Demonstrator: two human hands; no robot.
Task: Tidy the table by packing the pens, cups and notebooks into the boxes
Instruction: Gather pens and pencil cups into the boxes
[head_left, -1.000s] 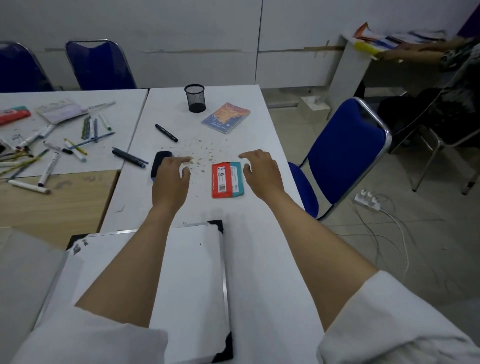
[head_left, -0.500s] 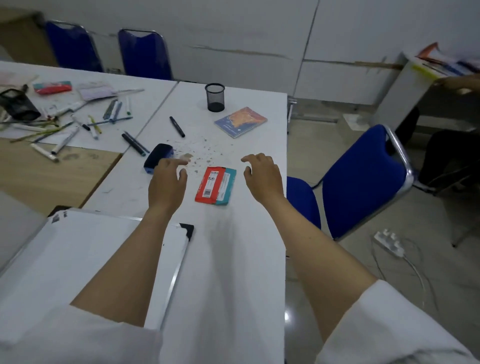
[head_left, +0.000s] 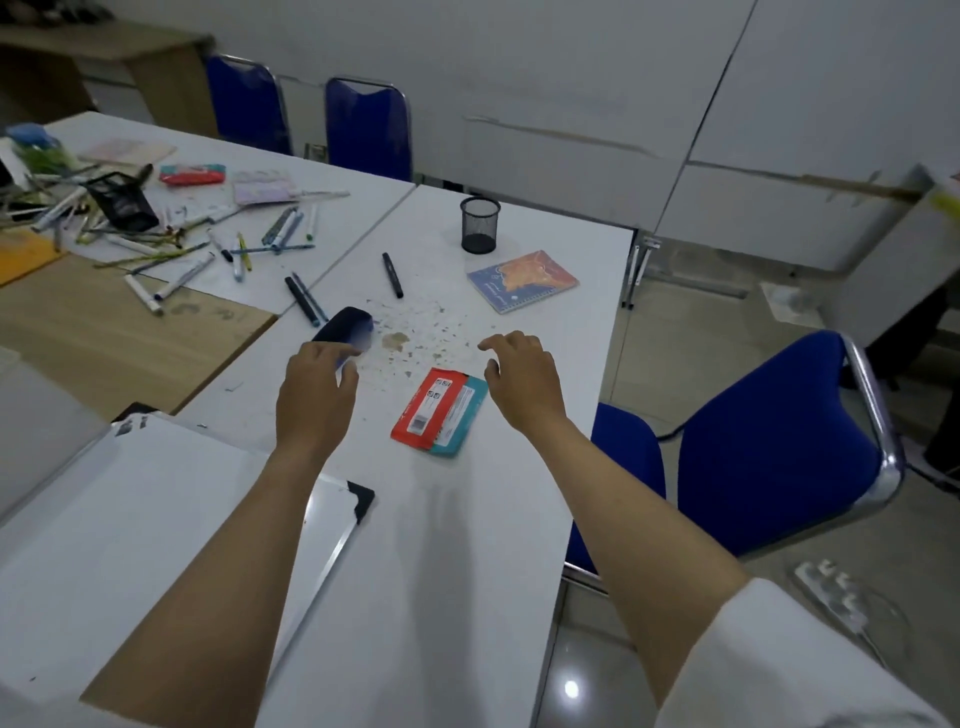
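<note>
My left hand (head_left: 317, 387) reaches over the near end of a dark blue whiteboard eraser (head_left: 347, 323) and its fingertips touch it. My right hand (head_left: 522, 379) hovers with loosely curled fingers and holds nothing, just right of a red and teal flat packet (head_left: 439, 413). Further back on the white table (head_left: 467, 571) stand a black mesh cup (head_left: 479, 224) and a blue and orange notebook (head_left: 522, 280). A black marker (head_left: 392, 274) and two dark pens (head_left: 304, 300) lie near the eraser. Several pens (head_left: 208, 244) are scattered over the left table.
A whiteboard (head_left: 156, 519) lies at the near left under my left forearm. Crumbs (head_left: 415, 332) litter the table between my hands. A tipped black mesh holder (head_left: 122, 200) and a red pencil case (head_left: 191, 174) sit on the left table. A blue chair (head_left: 769, 441) stands right of the table.
My view has swung left and moved closer. My left hand has slid forward onto the eraser. My right hand has kept its place beside the packet.
</note>
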